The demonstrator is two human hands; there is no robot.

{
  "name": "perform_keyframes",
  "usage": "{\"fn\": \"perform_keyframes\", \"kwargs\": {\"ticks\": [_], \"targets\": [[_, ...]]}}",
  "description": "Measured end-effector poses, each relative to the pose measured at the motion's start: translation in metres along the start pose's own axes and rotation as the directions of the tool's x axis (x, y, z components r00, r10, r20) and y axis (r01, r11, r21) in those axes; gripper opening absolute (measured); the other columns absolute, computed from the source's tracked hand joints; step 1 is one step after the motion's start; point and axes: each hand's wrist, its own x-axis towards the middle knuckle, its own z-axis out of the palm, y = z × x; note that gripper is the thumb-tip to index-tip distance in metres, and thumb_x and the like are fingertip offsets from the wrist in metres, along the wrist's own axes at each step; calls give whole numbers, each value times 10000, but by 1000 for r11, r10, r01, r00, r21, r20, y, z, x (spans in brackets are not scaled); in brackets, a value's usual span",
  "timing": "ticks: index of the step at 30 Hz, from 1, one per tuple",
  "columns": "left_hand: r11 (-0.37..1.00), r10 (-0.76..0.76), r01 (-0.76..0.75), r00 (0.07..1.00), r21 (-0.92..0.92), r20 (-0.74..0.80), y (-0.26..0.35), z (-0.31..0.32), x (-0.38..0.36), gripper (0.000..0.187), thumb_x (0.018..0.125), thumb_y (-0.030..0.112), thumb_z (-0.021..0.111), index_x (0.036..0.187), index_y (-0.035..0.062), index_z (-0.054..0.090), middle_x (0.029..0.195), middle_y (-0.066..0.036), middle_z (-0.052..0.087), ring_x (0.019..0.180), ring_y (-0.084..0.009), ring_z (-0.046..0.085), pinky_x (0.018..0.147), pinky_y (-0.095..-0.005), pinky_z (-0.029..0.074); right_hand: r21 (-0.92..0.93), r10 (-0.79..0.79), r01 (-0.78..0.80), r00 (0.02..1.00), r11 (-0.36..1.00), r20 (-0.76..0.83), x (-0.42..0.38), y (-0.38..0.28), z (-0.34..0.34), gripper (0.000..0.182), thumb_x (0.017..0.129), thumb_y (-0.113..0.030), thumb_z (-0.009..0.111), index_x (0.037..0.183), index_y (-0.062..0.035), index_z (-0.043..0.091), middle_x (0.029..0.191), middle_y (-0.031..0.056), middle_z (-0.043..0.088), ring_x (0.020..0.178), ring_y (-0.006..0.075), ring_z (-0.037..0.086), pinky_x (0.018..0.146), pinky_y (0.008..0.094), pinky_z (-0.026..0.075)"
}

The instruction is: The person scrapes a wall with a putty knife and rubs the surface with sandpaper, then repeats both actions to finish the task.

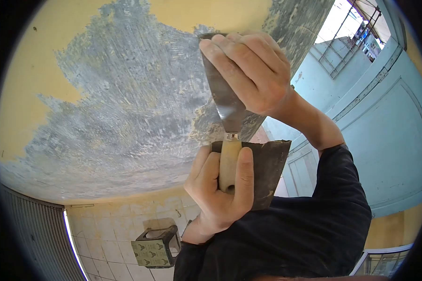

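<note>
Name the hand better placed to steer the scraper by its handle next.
Left, I'd judge: the left hand grips the scraper by its wooden handle, while the right hand has its fingers over the blade.

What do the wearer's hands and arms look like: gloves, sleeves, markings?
Left hand and right hand both ungloved, no rings or watch visible. Plain black, creased cloth: right sleeve ends near the elbow, forearm bare below; left sleeve matches. No logo visible.
</note>
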Motion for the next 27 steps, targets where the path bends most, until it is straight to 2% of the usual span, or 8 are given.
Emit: {"fn": "perform_keyframes", "kwargs": {"ticks": [1,5,7,9,11,14,20,27], "targets": [[1000,-28,28,1000,-3,7,1,1,-1,337,989,132,680,719,-5,531,672,-36,444,604,-114,400,543,-317,262,3,-6,6,1000,1000,-2,3,3,2,397,688,-77,784,1076,6,772,939,84,710,822,211,679,694,322,557],[999,-20,16,996,-41,-86,0,4,6,363,984,132,687,697,2,507,664,-37,423,597,-119,379,537,-326,250,28,1,-1,1000,1000,20,13,5,-3,416,694,-84,782,1097,14,769,921,82,704,823,215,679,674,329,544],[1000,4,-4,1000,-25,0,1,-4,5,325,917,82,756,700,8,525,662,-138,495,504,-233,432,449,-367,323,41,8,-9,1000,999,26,11,7,-1,424,695,-84,782,1105,19,766,917,84,703,820,217,679,666,332,538],[1000,9,-9,1000,-22,12,1,-5,6,310,914,72,752,704,8,533,657,-134,489,504,-243,435,449,-368,326,-41,-113,111,993,993,-44,3,11,5,318,724,-83,758,1017,38,743,941,68,664,875,190,639,710,308,545],[1000,-5,6,1000,-20,24,1,-6,6,296,911,62,749,708,8,540,652,-129,484,505,-252,438,449,-369,329,-4,-86,86,996,996,-15,12,13,3,312,730,-82,759,1016,42,745,938,72,670,880,191,640,712,313,548],[989,140,-141,990,36,16,2,-8,11,262,900,46,749,722,11,560,642,-117,467,504,-266,438,444,-368,328,-2,-68,68,998,998,8,12,9,-1,301,740,-80,762,1012,49,747,939,82,681,886,194,645,714,321,551],[997,68,-71,994,23,86,-1,-15,10,275,900,43,746,711,14,548,637,-110,451,516,-260,429,438,-368,311,-3,-69,69,998,998,-13,14,7,6,309,730,-75,768,1010,53,751,941,85,691,882,193,651,709,322,549],[999,8,-7,1000,-45,22,-5,-12,7,344,920,69,744,688,17,496,634,-117,436,521,-245,419,443,-363,302,-65,-118,115,993,991,-32,7,4,7,296,724,-61,779,994,55,752,914,82,690,870,196,656,703,322,551]]}}
